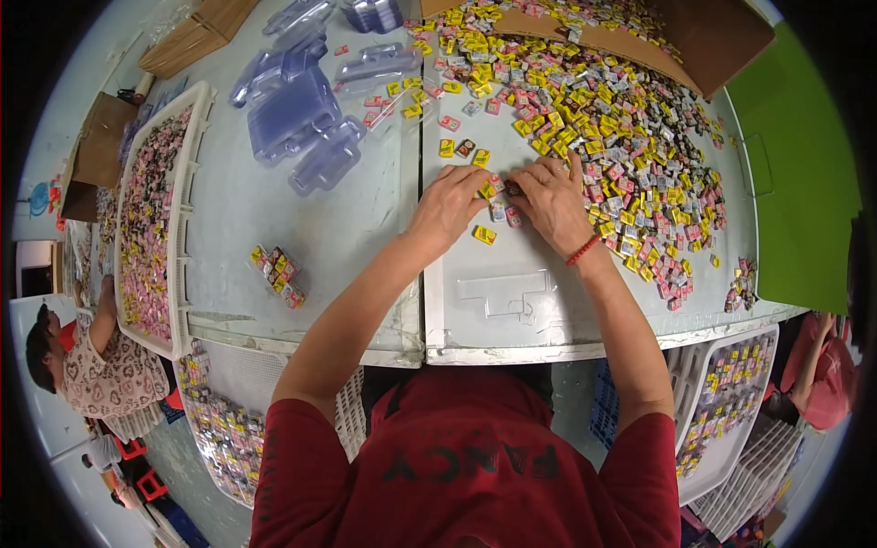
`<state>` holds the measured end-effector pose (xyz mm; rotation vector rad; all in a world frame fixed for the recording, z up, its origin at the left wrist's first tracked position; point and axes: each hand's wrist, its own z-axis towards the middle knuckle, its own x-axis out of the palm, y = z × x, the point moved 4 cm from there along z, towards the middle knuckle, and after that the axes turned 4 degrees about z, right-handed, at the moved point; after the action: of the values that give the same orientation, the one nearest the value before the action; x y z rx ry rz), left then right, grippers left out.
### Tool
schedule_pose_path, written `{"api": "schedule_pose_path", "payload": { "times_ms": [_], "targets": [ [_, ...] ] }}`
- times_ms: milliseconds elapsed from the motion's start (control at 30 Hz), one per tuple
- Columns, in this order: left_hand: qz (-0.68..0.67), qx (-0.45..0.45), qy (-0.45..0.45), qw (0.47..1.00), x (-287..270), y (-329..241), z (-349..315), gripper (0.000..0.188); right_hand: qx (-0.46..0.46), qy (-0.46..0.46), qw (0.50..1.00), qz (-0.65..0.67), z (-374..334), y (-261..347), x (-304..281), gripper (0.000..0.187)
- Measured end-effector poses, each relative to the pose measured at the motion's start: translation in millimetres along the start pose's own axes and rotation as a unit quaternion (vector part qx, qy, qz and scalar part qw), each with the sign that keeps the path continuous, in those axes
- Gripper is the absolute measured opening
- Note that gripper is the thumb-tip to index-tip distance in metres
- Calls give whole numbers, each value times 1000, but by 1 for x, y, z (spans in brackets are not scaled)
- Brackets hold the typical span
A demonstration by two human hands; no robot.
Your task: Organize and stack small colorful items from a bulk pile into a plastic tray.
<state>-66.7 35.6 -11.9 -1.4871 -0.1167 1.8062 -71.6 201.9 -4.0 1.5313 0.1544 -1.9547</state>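
My left hand is closed, its fingertips against a small yellow block on the table. Facing it, my right hand bends its thumb and fingers around a small dark brown block, partly hidden by them. Pink and white blocks lie between the two hands, and another yellow block lies just nearer to me. A transparent plastic blister tray rests near the table's front edge. To the left sits a clear pack filled with several coloured blocks.
A big pile of mixed blocks spreads right and back, below a cardboard box. Nested clear trays lie at back left. A white crate of blocks stands further left. Filled packs lie in crates below. Co-workers sit at both sides.
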Motion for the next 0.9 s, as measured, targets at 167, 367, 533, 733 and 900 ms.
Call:
{"api": "schedule_pose_path", "payload": {
  "times_ms": [167,367,533,733,900],
  "targets": [
    [-26,6,-18,999,-6,1,-4,41,-19,16,1000,12,2,-3,-3,36],
    [-23,-9,-26,999,-2,0,-6,41,-13,20,1000,20,5,-4,-1,35],
    [-9,-29,-77,997,9,-9,-4,41,-11,14,1000,22,4,-4,0,36],
    [17,-24,-85,996,9,-6,-3,42,-13,-1,999,29,4,-6,0,36],
    [-2,-32,-90,995,7,1,-7,41,-8,6,999,33,8,-7,0,35]
  ]
}}
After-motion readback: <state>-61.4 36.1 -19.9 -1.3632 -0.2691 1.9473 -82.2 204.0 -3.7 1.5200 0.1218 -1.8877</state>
